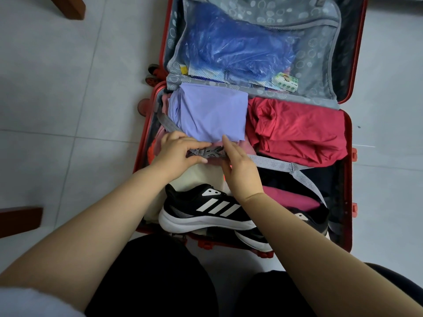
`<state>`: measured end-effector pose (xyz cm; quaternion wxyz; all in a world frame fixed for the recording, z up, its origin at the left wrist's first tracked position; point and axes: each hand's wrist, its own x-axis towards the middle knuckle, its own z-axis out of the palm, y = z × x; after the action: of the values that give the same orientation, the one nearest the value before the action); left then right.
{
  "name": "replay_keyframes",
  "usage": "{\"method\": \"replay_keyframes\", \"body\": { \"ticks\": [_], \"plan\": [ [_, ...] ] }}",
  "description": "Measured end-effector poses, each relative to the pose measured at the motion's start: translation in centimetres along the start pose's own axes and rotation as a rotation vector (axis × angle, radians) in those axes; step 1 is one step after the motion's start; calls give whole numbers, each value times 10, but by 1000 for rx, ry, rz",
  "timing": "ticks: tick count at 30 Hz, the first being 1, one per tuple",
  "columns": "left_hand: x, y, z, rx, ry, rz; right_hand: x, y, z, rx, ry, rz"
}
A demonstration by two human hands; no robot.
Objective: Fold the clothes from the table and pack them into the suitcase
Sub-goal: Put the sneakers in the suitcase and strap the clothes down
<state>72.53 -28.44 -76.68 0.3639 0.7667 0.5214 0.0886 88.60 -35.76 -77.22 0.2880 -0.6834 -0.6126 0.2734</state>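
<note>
Mid-frame, the left hand [178, 149] pinches the buckle [209, 152]. The right hand [240, 172] touches it, its grip hidden. Clothes [210, 115] fill the suitcase [348, 133] to its edges; its top is cut off.

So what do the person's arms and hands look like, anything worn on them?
Both forearms are bare, and the left hand and right hand have no gloves, rings, watch or bracelets that show. A blurred white sleeve covers the left upper arm at the frame's lower corner; no sleeve shows on the right arm.
</note>
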Motion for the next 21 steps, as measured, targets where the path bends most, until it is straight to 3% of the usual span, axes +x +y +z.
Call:
{"method": "replay_keyframes", "body": {
  "ticks": [3,9,16,21],
  "plan": [
    [0,5,-1,100,12,34,-6,-3,1,121,-131,117],
    [0,8,-2,193,34,79,-10,-11,4,243,-193,228],
    [3,9,2,157,73,117,-13,-9,4,175,-288,183],
    [8,12,1,118,32,108,-14,-15,18,367,-238,228]
  ]
}}
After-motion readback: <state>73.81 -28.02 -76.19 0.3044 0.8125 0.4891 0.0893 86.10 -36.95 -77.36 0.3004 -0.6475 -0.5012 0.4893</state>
